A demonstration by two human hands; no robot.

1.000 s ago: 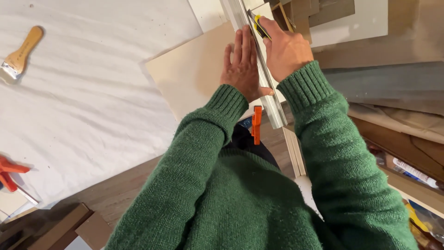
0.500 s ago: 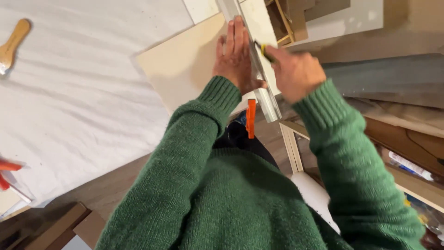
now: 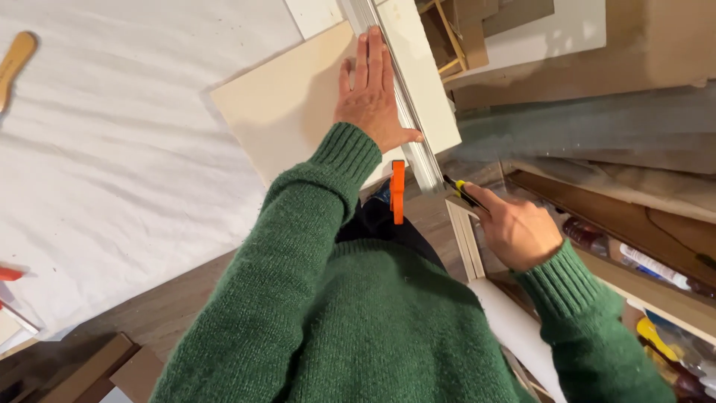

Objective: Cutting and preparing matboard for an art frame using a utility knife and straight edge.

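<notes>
Your hands at the metal ruler (image 3: 395, 89)

Your left hand (image 3: 373, 101) lies flat, fingers spread and straight, on the board (image 3: 291, 112), thumb against the ruler; your right hand (image 3: 518, 231) is closed around a yellow-black knife (image 3: 464, 192) just off the ruler's near end, with an orange clamp (image 3: 397, 192) beside that end

The left hand (image 3: 373, 101) lies flat on a pale board (image 3: 287, 112), pressing a long metal ruler (image 3: 406, 112). The right hand (image 3: 518, 231) grips a yellow and black knife (image 3: 464, 192) by the ruler's end. An orange clamp (image 3: 397, 192) sits close by.
</notes>
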